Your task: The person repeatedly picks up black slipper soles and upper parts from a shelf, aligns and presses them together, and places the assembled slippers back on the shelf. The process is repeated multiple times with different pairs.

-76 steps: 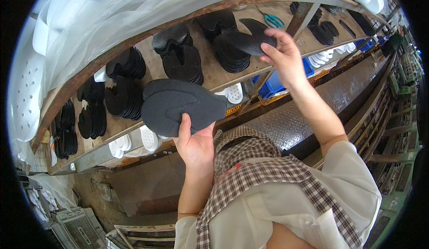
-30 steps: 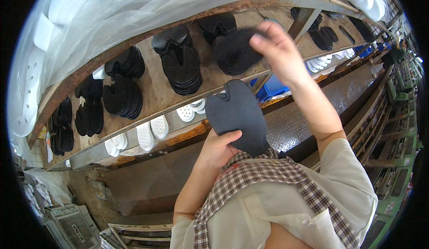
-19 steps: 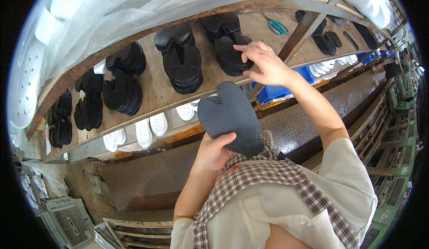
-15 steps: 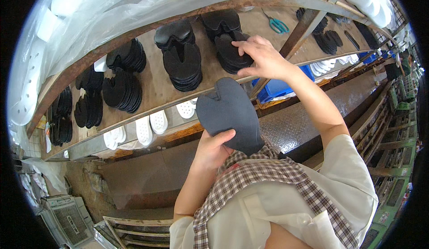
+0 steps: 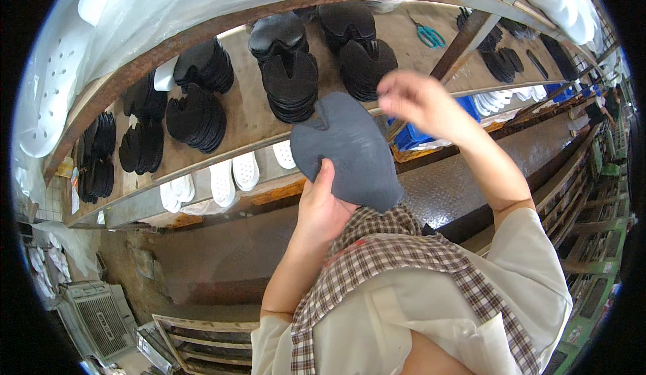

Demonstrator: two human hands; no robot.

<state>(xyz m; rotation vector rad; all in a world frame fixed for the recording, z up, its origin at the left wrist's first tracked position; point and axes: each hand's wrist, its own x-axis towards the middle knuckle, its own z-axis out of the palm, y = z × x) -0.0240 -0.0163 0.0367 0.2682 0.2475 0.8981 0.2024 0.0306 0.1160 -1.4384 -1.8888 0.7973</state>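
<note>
My left hand (image 5: 324, 203) grips a dark grey shoe-upper piece (image 5: 350, 149), flat and broad with a V-shaped notch, thumb on its face and fingers hidden underneath. Whether it is one piece or several together, I cannot tell. My right hand (image 5: 420, 102) is raised to the right of the piece, its fingers smeared by motion; nothing shows in it. Just left of those fingers stands a stack of black notched pieces (image 5: 368, 65) on the wooden shelf (image 5: 249, 119). Another such stack (image 5: 289, 82) lies further left.
More black stacks (image 5: 195, 116) line the shelf's left part. Teal-handled scissors (image 5: 429, 36) lie towards the back. A rusty metal bar (image 5: 269, 21) and a slanted post (image 5: 464, 45) frame the shelf. White perforated clogs (image 5: 245, 171) and a blue bin (image 5: 410, 136) sit below.
My right hand has drawn back from the black stack, towards the right. The grey piece in my left hand has tilted, and its face shows more fully. The whole view has shifted slightly.
</note>
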